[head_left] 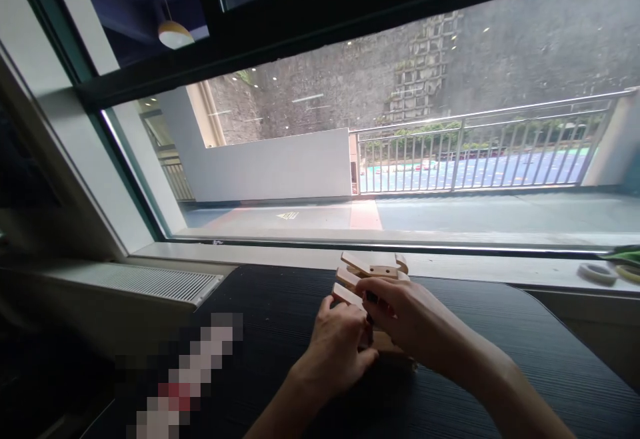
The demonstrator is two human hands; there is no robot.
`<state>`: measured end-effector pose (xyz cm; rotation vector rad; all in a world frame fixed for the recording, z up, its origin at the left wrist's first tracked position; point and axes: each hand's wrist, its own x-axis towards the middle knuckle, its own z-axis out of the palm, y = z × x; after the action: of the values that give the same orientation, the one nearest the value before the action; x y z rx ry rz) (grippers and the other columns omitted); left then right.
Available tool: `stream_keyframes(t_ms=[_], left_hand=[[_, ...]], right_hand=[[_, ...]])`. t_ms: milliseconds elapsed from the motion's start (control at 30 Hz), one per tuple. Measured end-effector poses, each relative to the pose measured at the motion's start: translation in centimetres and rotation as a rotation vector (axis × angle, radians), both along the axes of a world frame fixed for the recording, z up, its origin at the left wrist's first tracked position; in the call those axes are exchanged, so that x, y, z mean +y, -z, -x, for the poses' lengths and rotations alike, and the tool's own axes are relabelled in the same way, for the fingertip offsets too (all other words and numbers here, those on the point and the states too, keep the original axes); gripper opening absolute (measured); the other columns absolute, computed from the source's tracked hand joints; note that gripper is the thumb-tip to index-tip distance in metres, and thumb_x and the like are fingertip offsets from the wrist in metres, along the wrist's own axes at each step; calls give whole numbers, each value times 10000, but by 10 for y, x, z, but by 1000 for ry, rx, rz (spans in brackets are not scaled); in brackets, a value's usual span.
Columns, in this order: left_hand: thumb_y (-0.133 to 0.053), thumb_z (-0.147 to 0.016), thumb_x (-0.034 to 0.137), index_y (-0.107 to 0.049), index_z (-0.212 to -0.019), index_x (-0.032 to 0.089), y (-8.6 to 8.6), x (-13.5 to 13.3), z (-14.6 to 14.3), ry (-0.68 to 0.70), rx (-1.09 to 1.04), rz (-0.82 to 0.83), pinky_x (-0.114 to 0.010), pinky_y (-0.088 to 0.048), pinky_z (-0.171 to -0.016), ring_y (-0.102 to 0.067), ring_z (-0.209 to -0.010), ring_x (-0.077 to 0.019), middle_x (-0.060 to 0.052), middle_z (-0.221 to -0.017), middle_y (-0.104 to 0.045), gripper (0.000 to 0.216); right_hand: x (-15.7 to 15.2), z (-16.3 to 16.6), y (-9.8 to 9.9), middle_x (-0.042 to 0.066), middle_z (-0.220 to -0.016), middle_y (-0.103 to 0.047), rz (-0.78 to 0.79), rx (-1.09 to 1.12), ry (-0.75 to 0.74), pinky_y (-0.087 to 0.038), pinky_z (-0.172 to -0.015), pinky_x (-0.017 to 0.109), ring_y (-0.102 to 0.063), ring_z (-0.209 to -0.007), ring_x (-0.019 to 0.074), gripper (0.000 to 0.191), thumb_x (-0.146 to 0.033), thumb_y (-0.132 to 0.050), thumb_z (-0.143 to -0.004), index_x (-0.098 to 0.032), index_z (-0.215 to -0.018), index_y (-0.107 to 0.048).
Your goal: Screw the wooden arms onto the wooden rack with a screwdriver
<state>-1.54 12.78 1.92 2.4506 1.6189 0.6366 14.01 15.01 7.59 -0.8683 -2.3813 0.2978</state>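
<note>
A light wooden model made of several flat pieces stands on the black tabletop, near its window side. Slats jut out to its left, and one upper piece has two dark holes. My left hand is closed around the model's near left side, its thumb low by a wooden block. From the right, my right hand reaches over the model with curled fingers. Something dark and partly red shows under those fingers, but its kind is hidden. The two hands almost touch and cover the model's middle.
Beyond the table runs a white window sill below a large window. Rolls of tape lie on the sill at the far right, beside a green item. A vented white unit adjoins the table's left side. A blurred-out strip covers the left tabletop.
</note>
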Motion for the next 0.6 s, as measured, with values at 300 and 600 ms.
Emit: stream_keyframes(t_ms=[300,600], left_hand=[[-710,-692,326,-643,-865,238,7,2,-1,-50,-39,-20,-450,-310,-1012,-592,-957,-225,-7,-896,-692,205],[-688,-706,273,-642,-783,237,6,1,-3,-26,-5,-34,-451,-302,-1009,-588,-972,-220,9,-885,-691,97]], right_hand=[[7,1,7,6,-838,-655,-29,-16,74,-376,-683,256,-584,-771,162,132,-218,-494,-895,-234,-916,-623],[2,3,4,0,-824,-647,-9,-1,25,-370,-715,259,-572,-801,160,115,-206,-518,-888,-231,-882,-630]])
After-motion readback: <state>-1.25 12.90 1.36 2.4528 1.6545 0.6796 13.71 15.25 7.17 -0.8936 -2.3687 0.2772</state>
